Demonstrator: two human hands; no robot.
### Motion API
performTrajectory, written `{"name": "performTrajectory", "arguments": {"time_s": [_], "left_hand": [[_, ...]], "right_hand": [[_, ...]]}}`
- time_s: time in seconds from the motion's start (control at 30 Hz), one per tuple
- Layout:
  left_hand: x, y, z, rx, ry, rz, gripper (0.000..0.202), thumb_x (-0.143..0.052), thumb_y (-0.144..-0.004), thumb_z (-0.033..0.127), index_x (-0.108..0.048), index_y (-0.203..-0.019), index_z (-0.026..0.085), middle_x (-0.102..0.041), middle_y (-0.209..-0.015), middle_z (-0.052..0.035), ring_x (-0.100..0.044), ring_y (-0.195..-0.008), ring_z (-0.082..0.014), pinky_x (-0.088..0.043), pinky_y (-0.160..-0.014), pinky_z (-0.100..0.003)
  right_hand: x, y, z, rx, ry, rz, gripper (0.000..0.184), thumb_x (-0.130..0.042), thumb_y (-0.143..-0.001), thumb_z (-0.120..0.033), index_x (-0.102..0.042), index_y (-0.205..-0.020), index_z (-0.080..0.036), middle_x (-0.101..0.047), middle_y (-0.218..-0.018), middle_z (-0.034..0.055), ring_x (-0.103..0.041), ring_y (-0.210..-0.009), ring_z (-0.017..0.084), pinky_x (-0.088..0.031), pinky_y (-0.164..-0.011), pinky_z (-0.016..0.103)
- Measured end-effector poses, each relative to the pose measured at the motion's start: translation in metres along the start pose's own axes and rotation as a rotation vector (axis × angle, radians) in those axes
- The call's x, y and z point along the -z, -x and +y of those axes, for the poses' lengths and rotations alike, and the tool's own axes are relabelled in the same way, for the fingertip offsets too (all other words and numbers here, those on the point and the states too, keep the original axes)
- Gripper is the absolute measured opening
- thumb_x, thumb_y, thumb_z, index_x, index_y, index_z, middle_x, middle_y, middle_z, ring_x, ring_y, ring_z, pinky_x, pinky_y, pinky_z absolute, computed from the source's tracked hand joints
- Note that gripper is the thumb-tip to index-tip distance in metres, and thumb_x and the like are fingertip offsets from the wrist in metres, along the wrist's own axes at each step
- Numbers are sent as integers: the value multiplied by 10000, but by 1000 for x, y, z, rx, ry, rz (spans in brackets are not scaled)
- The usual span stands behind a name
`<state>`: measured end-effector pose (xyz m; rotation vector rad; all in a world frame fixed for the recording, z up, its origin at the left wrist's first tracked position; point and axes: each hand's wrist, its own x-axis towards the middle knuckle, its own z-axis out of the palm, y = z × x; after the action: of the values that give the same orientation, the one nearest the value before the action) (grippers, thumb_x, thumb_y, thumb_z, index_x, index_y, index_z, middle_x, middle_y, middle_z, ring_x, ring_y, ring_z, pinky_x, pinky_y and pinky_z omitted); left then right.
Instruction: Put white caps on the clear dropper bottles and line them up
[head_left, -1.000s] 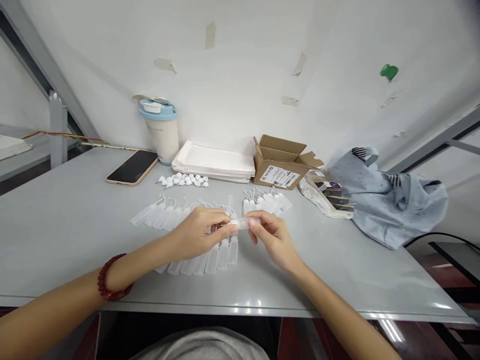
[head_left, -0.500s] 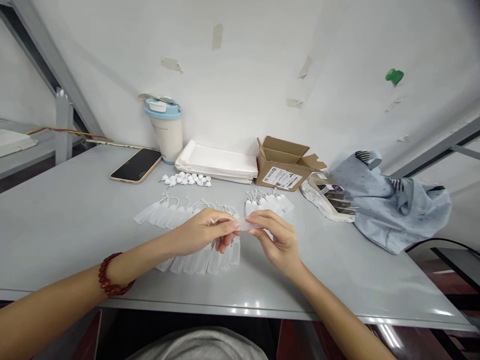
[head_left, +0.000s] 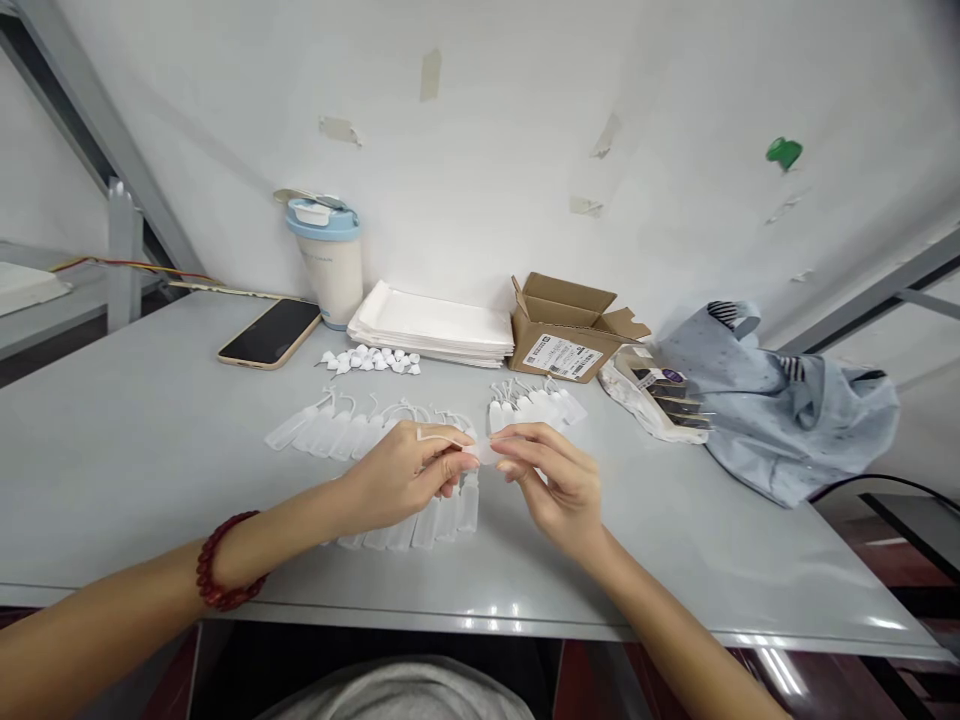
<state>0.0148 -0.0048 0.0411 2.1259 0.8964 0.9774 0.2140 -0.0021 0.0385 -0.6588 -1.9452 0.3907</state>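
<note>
My left hand (head_left: 405, 480) and my right hand (head_left: 559, 485) meet over the middle of the table, fingertips almost together. Between them is a small translucent plastic tube (head_left: 485, 453), mostly covered by the fingers. My left thumb and fingers pinch one end, where a thin curved white nozzle lies over the knuckles; my right thumb and fingers grip the other end. Similar tubes with bent nozzles lie in a row (head_left: 322, 430) behind my left hand. More tubes (head_left: 424, 525) lie in front of it, partly hidden. A third group of tubes (head_left: 536, 405) is behind my right hand.
Small white pieces (head_left: 371, 360) lie beyond the tubes. Along the wall are a phone (head_left: 271, 332), a lidded cup (head_left: 330, 265), stacked white envelopes (head_left: 435, 325) and an opened cardboard box (head_left: 562, 335). At right are a plastic packet (head_left: 660, 395) and light-blue cloth (head_left: 787, 410).
My left fingers have curled in closer beneath the tube, and the thin nozzle now shows over that hand. Both hands stay in nearly the same place; the view has shifted slightly.
</note>
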Motion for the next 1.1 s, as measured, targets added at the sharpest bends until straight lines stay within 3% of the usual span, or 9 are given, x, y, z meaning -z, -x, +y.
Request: {"name": "performTrajectory", "arguments": {"time_s": [0.17,0.33,0.5,0.7,0.8,0.93,1.1], "left_hand": [[-5,3,-12,-360,-420,167,199,-408,-980,207,-571,-942,98,-602,-679,-27,-534,-559,-122,-435,-543,-238],[-4,3,-18,-403,-602,144,225,-379,-991,226,-547,-882,124,-570,-660,-22,-512,-541,-132,-401,-512,-245],[7,-2,-22,-225,-604,147,193,-422,-975,279,-551,-953,137,-615,-770,-41,-569,-631,-141,-427,-580,-249],[48,-11,-43,140,-654,328,234,-435,-916,301,-582,-1022,152,-665,-932,-92,-626,-825,-217,-473,-711,-312],[73,-14,-62,208,-704,343,244,-417,-883,289,-609,-937,148,-676,-958,-111,-624,-870,-244,-477,-738,-331],[98,-13,-91,300,-836,274,264,-403,-844,286,-642,-869,176,-695,-942,-98,-617,-909,-271,-464,-796,-363],[105,-11,-110,251,-820,196,305,-421,-816,300,-683,-907,172,-710,-994,-102,-606,-958,-289,-446,-880,-404]], "right_hand": [[-2,2,0,-185,-98,9,173,-572,-869,-183,-708,-969,-222,-653,-788,38,-598,-546,111,-509,-491,246],[-5,1,3,-436,-234,-35,153,-614,-841,-271,-710,-916,-179,-587,-562,-24,-544,-444,97,-459,-458,231],[-1,-3,17,-583,-235,0,246,-627,-823,-376,-685,-913,-155,-585,-507,-30,-556,-470,121,-456,-492,250],[30,-14,61,-523,209,322,290,-635,-770,-415,-632,-921,-168,-680,-893,73,-611,-781,189,-491,-653,308],[44,-15,84,-565,428,295,304,-609,-743,-449,-577,-850,-166,-654,-831,74,-589,-745,204,-464,-649,335],[51,-13,101,-588,480,224,266,-610,-708,-433,-510,-751,-191,-605,-728,40,-551,-694,204,-426,-670,356],[50,-11,102,-583,508,157,234,-566,-737,-422,-506,-713,-197,-604,-712,43,-538,-703,211,-397,-660,346]]}}
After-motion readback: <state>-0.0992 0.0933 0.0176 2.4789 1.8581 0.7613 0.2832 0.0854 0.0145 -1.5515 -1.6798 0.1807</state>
